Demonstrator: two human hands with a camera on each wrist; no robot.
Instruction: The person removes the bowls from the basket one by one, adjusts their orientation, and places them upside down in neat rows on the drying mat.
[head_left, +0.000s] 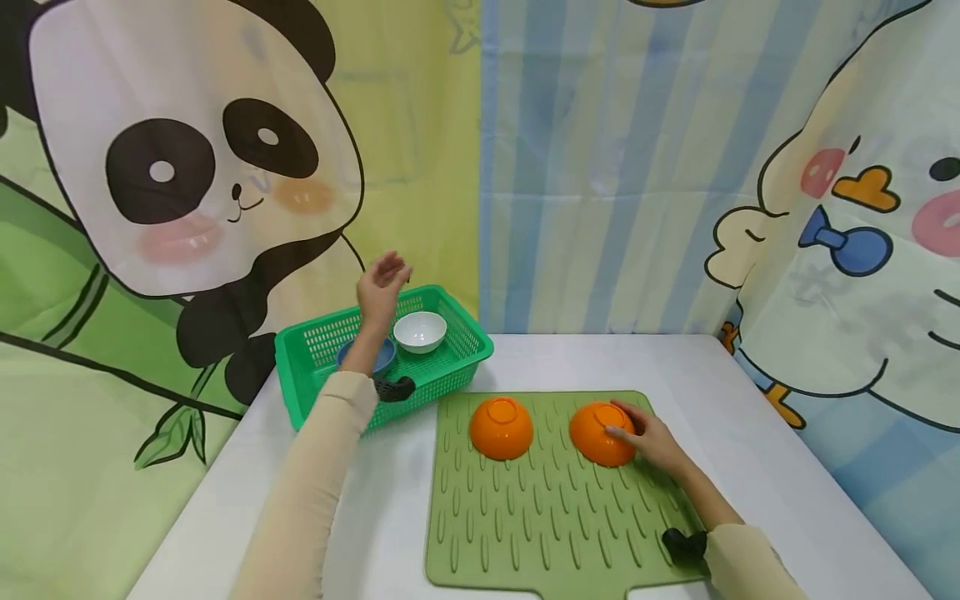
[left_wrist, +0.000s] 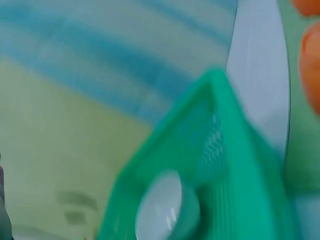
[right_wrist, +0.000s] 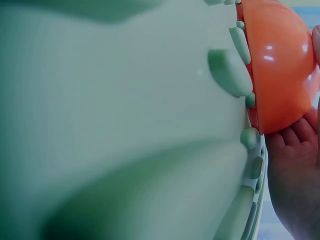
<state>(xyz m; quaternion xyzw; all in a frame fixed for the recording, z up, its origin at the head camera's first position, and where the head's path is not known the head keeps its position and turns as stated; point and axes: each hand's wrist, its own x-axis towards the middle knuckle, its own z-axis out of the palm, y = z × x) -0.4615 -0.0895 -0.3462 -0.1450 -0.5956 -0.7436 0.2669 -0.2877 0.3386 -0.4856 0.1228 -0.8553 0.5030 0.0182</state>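
Observation:
Two orange bowls lie upside down on a green drying mat (head_left: pixel 540 525). My right hand (head_left: pixel 654 442) grips the right orange bowl (head_left: pixel 600 437), its thumb near the base ring and its fingers along the far side. In the right wrist view that bowl (right_wrist: pixel 280 65) stands rim down on the mat's ridges. The left orange bowl (head_left: pixel 501 429) sits beside it, untouched. My left hand (head_left: pixel 382 287) is raised over the green basket (head_left: pixel 457 367) with loosely bent fingers and nothing in them. Inside the basket are a white bowl (head_left: pixel 421 332) and a blue bowl (head_left: pixel 386 357), partly hidden by my left forearm.
The basket stands at the back left of the white table (head_left: pixel 397 500), close to the mat's left corner. Behind the table hangs a printed curtain (head_left: pixel 592 167) with a panda at the left and a white cartoon bird at the right.

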